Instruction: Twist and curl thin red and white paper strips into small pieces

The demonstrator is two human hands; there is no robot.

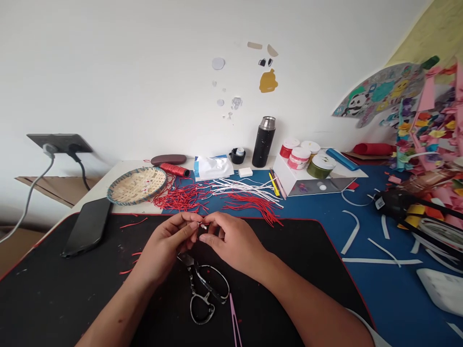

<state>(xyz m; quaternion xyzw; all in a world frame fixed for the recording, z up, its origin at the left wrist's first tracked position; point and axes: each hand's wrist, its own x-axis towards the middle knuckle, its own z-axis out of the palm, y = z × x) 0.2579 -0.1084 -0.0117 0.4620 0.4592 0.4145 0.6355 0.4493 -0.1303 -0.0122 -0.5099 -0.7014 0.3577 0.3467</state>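
My left hand (170,243) and my right hand (231,241) meet over the black mat (72,289), fingertips pinched together on a tiny red and white paper strip piece (201,225). Both hands are closed in a pinch. Just below them lie black-handled scissors (204,289) and a thin pink tool (234,323). Behind the hands, loose red strips (181,197) and white strips (238,185) are heaped on the table.
A woven basket (136,185), red thread spool (175,169), phone (88,226), tissue pack (213,167), black flask (264,140), jars (300,156) on a white box, a glue gun (398,205) and coloured paper crafts (430,125) ring the blue table (361,289).
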